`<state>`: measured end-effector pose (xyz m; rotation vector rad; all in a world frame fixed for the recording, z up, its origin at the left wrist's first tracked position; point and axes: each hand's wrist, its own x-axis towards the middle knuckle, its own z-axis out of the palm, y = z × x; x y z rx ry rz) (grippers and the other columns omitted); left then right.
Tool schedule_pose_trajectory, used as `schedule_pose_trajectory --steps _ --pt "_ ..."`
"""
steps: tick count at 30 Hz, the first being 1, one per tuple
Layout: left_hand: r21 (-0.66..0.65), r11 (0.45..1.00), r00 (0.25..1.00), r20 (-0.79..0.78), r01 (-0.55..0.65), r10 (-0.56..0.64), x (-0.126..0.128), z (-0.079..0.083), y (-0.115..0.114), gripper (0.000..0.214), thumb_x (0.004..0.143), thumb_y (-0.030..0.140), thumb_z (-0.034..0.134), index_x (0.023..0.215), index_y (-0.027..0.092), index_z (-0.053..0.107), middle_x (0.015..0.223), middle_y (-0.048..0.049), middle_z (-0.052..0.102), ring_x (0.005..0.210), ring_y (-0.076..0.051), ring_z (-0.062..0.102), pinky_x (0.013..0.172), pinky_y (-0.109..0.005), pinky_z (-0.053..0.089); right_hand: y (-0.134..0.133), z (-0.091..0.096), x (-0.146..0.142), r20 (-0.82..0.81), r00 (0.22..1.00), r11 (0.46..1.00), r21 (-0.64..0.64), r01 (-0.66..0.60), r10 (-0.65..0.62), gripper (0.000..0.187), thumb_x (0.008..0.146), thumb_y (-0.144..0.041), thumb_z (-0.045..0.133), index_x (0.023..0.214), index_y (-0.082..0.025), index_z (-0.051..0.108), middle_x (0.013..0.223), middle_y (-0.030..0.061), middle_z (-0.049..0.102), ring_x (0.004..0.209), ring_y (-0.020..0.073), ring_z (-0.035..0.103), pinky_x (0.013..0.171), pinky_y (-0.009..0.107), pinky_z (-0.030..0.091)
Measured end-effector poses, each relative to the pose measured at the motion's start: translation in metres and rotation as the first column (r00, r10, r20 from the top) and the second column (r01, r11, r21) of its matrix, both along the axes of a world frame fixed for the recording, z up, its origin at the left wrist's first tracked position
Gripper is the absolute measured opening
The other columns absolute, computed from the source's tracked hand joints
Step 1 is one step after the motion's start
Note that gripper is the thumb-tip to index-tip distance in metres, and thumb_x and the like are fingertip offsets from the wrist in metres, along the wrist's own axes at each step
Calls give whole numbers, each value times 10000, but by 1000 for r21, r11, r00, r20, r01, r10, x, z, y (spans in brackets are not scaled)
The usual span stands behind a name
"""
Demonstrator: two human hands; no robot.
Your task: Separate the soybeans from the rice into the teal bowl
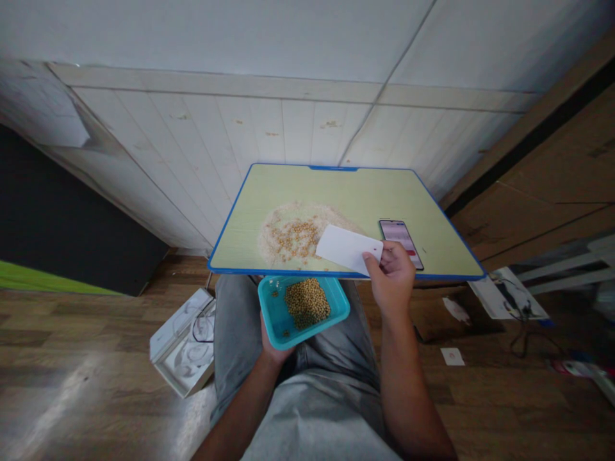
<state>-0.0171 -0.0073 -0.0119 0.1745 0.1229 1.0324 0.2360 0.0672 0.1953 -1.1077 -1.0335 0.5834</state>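
Note:
My left hand grips a turquoise plastic tub from below at its left side, just under the table's front edge. Inside the tub lies a heap of round yellowish beans, like soybeans. Between the fingers and thumb of my right hand is a white card, held over the table. The card's left end reaches the right side of a spread of beans mixed with pale grains, perhaps rice. Most fingers of my left hand are hidden under the tub.
The small table has a pale yellow-green top with a blue rim. A smartphone lies on it beside my right hand. An open white box stands on the floor at left. A white panelled wall rises behind the table.

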Motion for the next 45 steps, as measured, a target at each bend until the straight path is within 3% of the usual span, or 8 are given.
schedule_pose_trajectory --steps 3,9,13,20,33,40,45 --pt "0 1000 1000 2 3 -3 -1 -2 0 843 1185 679 129 1679 299 696 1803 -25 630 1825 -284 368 1522 -538 94 -1 0 0 5 1000 1000 3 -23 23 252 850 -375 882 965 -275 681 830 2 849 714 202 768 634 275 587" --pt "-7 1000 1000 8 -10 10 1 2 1 878 1171 733 125 1728 293 641 1836 -23 583 1843 -285 321 1521 -536 50 0 -2 0 -1 999 998 24 52 -52 268 857 -398 875 982 -280 669 873 15 863 772 219 806 684 301 626" --pt "-16 1000 1000 9 -24 24 2 4 2 860 1177 724 118 1729 320 639 1860 2 549 1835 -292 344 1522 -543 68 -1 -1 1 -6 1000 1000 -5 -2 2 257 840 -384 875 962 -277 677 852 13 870 749 216 803 665 291 618" --pt "-31 999 1000 4 -8 8 2 -1 0 876 1176 730 131 1673 292 704 1800 -28 632 1839 -296 333 1521 -555 91 0 -3 1 -18 999 999 13 43 -43 270 834 -387 878 973 -278 674 880 17 874 785 226 818 697 307 638" --pt "-29 999 1000 -2 -28 28 0 -8 1 836 1193 695 126 1660 321 710 1764 1 675 1809 -257 402 1518 -524 99 -2 -3 1 -26 999 999 -9 -34 34 275 838 -384 895 969 -276 678 843 1 855 731 210 788 654 289 602" --pt "-41 999 999 -12 -31 31 3 -1 3 832 1205 657 113 1632 314 740 1738 -9 708 1805 -247 410 1514 -493 109 -2 -2 2 -16 999 999 -12 -40 40 270 840 -376 898 970 -275 683 855 0 863 744 209 796 658 288 607" --pt "-35 999 999 -7 -32 32 6 13 2 863 1200 690 137 1545 275 811 1663 -40 774 1759 -295 494 1520 -516 129 -2 -2 0 -27 999 999 27 -28 29 233 854 -339 888 978 -269 704 855 2 871 728 197 795 646 271 596"
